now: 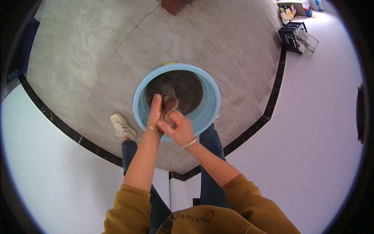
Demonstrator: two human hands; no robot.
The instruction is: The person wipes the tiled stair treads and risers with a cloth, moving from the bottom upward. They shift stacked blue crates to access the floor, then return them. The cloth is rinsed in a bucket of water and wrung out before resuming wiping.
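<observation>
A round light-blue plastic basin (214, 90) stands on the floor in front of me. Dark, murky water (187, 87) fills its lower part. Over the near side of the water, my right hand (181, 128) grips a wet, reddish-brown item (170, 106) with a paler edge. It may be a cloth or a piece of footwear; the hands cover too much of it to tell. My left hand (155, 111), wet and wearing a metal watch, lies against the item's left side. Its fingers are partly hidden, so its grip is unclear.
Grey tiled floor (117, 73) surrounds the basin, with white walls and black skirting (274, 96) close on both sides. My shoe (122, 125) is left of the basin. A black plastic crate (289, 36), shoes (287, 14), a dark-blue container (24, 48) and a reddish object (174, 5) stand farther off.
</observation>
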